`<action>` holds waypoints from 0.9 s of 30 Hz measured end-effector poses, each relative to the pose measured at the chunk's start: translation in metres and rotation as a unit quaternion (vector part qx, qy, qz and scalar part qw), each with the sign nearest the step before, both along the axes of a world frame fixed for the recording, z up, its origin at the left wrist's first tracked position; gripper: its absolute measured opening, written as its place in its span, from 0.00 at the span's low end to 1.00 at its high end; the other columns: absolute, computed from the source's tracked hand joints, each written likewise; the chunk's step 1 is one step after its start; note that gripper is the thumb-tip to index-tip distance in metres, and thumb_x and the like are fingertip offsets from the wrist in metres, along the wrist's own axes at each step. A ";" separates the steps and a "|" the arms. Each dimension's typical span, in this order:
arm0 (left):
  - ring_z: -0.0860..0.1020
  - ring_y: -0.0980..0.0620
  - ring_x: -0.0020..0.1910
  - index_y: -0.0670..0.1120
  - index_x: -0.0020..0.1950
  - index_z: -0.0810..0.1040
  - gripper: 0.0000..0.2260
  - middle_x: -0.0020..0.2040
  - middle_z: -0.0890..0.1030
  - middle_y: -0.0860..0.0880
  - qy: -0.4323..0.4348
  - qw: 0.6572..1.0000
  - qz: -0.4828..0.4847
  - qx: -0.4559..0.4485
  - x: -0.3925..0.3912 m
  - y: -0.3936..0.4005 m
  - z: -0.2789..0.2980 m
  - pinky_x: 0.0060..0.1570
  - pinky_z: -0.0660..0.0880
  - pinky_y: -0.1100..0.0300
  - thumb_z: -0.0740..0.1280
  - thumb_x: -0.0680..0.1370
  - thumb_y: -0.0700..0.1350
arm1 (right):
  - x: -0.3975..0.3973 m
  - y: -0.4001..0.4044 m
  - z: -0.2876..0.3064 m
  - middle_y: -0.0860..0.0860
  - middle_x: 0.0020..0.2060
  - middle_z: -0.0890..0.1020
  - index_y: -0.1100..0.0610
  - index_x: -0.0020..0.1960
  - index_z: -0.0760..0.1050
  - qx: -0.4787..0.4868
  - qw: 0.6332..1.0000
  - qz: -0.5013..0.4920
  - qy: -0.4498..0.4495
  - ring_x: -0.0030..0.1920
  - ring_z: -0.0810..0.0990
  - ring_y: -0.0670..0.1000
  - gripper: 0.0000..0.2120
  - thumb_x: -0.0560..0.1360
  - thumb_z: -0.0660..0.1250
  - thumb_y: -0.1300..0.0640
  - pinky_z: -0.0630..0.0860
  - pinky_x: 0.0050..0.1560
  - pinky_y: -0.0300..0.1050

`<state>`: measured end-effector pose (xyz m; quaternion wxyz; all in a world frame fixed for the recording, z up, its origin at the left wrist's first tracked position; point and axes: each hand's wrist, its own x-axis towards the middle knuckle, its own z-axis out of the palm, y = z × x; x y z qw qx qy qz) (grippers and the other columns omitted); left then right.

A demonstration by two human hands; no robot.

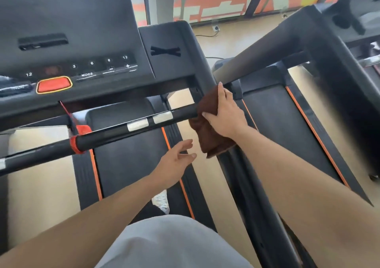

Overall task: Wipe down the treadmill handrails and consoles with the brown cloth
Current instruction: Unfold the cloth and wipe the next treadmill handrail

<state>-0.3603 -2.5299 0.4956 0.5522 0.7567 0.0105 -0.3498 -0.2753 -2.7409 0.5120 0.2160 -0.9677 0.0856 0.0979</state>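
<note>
Brown terry cloth (207,128) drapes over the black handrail (131,126) end, grasped by the right hand (225,114). Left hand (176,160) hovers released above the ribbed treadmill belt (131,165); console (67,47) matte black.

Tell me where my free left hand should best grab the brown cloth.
Probably the loose tail of the brown cloth hanging below the right hand, which pins the top over the handrail end. The open left hand can pinch it from the left; that lower fold hangs free.

Cloth (207,121) on handrail's (115,131) right end — console (82,47) behind, belt (127,160) below.
</note>
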 end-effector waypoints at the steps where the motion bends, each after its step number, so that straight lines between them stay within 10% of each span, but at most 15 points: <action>1: 0.75 0.60 0.65 0.54 0.77 0.68 0.21 0.73 0.73 0.58 0.001 1.000 -0.004 0.003 -0.001 0.002 -0.001 0.53 0.67 0.73 0.64 0.84 0.49 | 0.006 -0.007 0.003 0.48 0.81 0.56 0.48 0.84 0.41 0.057 0.998 -0.001 0.020 0.75 0.68 0.59 0.46 0.79 0.68 0.43 0.67 0.72 0.57; 6: 0.74 0.61 0.65 0.56 0.80 0.62 0.24 0.75 0.69 0.59 -0.001 1.000 -0.023 0.007 -0.016 -0.004 0.001 0.46 0.69 0.77 0.64 0.84 0.50 | -0.009 -0.023 0.008 0.45 0.72 0.72 0.39 0.82 0.54 0.293 0.949 -0.101 0.056 0.67 0.73 0.49 0.34 0.82 0.66 0.45 0.66 0.70 0.45; 9: 0.69 0.57 0.72 0.57 0.82 0.55 0.30 0.79 0.65 0.58 -0.009 1.000 -0.023 -0.009 -0.033 -0.024 0.010 0.59 0.67 0.68 0.65 0.83 0.49 | -0.047 -0.034 0.008 0.50 0.58 0.84 0.49 0.69 0.76 0.426 0.875 -0.213 0.088 0.55 0.83 0.51 0.20 0.80 0.68 0.44 0.78 0.57 0.45; 13: 0.64 0.57 0.77 0.60 0.83 0.49 0.35 0.81 0.60 0.59 -0.019 0.998 -0.033 -0.046 -0.073 -0.060 0.018 0.74 0.64 0.57 0.66 0.83 0.48 | -0.134 -0.056 0.005 0.52 0.43 0.87 0.56 0.51 0.81 0.439 0.831 -0.312 0.138 0.43 0.87 0.53 0.20 0.76 0.71 0.39 0.82 0.46 0.45; 18: 0.63 0.60 0.74 0.58 0.83 0.45 0.34 0.79 0.62 0.55 0.033 0.998 -0.014 -0.059 -0.149 -0.107 0.018 0.62 0.60 0.75 0.62 0.85 0.46 | -0.246 -0.080 0.004 0.50 0.43 0.89 0.51 0.53 0.81 0.462 0.834 -0.251 0.166 0.41 0.88 0.50 0.10 0.78 0.71 0.45 0.83 0.40 0.41; 22: 0.68 0.56 0.70 0.71 0.78 0.42 0.35 0.72 0.67 0.59 0.090 0.995 0.000 -0.046 -0.219 -0.130 0.001 0.70 0.59 0.64 0.62 0.83 0.51 | -0.313 -0.088 -0.005 0.46 0.53 0.87 0.46 0.65 0.77 0.393 0.890 -0.188 0.133 0.49 0.87 0.45 0.20 0.76 0.74 0.43 0.81 0.51 0.40; 27: 0.77 0.49 0.67 0.86 0.67 0.47 0.36 0.70 0.77 0.52 0.156 0.985 0.037 -0.059 -0.284 -0.143 -0.025 0.72 0.70 0.47 0.65 0.72 0.57 | -0.382 -0.082 -0.012 0.38 0.50 0.82 0.37 0.62 0.70 0.360 0.912 -0.198 0.019 0.47 0.81 0.32 0.18 0.79 0.73 0.52 0.75 0.42 0.24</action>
